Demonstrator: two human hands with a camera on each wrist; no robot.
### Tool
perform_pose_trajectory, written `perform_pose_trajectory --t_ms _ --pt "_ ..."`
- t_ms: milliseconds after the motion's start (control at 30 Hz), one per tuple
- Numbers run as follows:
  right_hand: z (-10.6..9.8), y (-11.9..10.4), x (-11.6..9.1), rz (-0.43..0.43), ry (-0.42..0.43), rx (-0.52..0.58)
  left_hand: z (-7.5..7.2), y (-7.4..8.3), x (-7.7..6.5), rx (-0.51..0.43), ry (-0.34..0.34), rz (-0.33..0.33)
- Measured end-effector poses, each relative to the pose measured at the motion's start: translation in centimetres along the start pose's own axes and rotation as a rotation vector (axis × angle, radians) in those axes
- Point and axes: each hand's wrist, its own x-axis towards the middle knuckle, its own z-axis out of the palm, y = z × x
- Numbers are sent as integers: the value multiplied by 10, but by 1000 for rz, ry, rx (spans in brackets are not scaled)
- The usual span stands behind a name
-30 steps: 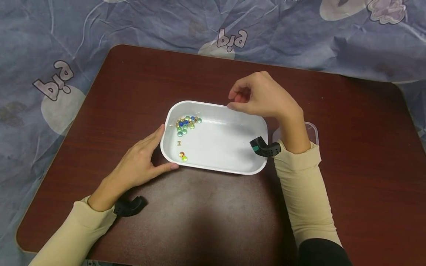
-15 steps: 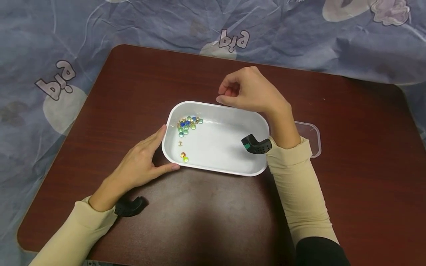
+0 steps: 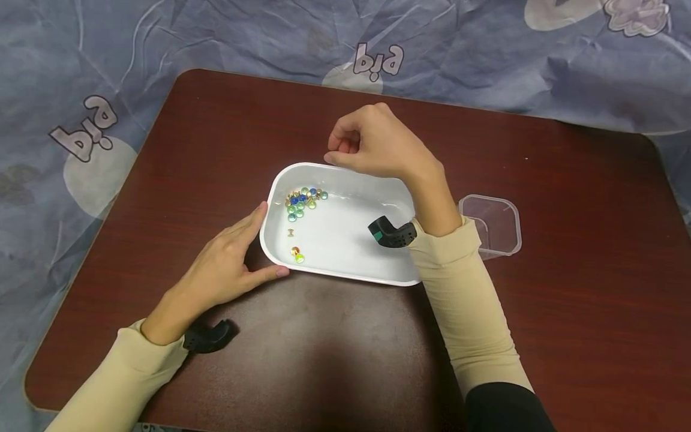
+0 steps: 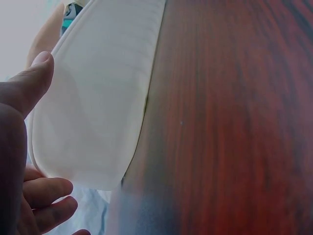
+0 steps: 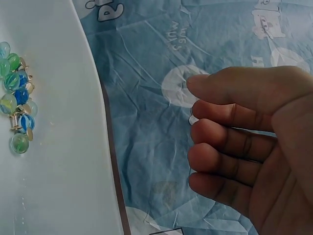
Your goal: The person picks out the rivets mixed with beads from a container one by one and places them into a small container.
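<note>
A white tray (image 3: 356, 240) lies on the table. Toward its left end sits a cluster of glass marbles (image 3: 292, 209), green and blue, mixed with small gold-coloured spool-like pieces (image 3: 290, 233). Two more marbles (image 3: 297, 255), one orange-red and one yellow-green, lie near the front left corner. My left hand (image 3: 224, 264) rests against the tray's left end, thumb along the near rim and fingers straight along the side. Over the tray's far rim hovers my right hand (image 3: 378, 141), its fingers loosely curled. In the right wrist view, that hand (image 5: 244, 142) shows nothing held.
A clear plastic container (image 3: 499, 225) stands right of the tray, partly behind the right sleeve. The dark red-brown table (image 3: 583, 288) extends around both. Blue printed fabric (image 3: 243, 36) hangs beyond the far edge.
My right hand has moved left along the tray's far rim, uncovering more of the clear container. The left hand, tray and marbles stay where they were.
</note>
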Motion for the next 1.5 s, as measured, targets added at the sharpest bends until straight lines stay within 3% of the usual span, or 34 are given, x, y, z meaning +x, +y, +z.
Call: perform_pose_trajectory --t_ms 167,333,733,1500 --pt "6 -6 6 -53 -14 1 0 -1 -1 -4 13 7" --pt "22 -6 13 -100 -91 25 1 -1 -1 -3 16 15" --pt "51 0 20 -102 -286 95 1 -1 -1 0 17 18" --pt "84 -5 31 -136 -538 35 3 0 -1 -4 52 38"
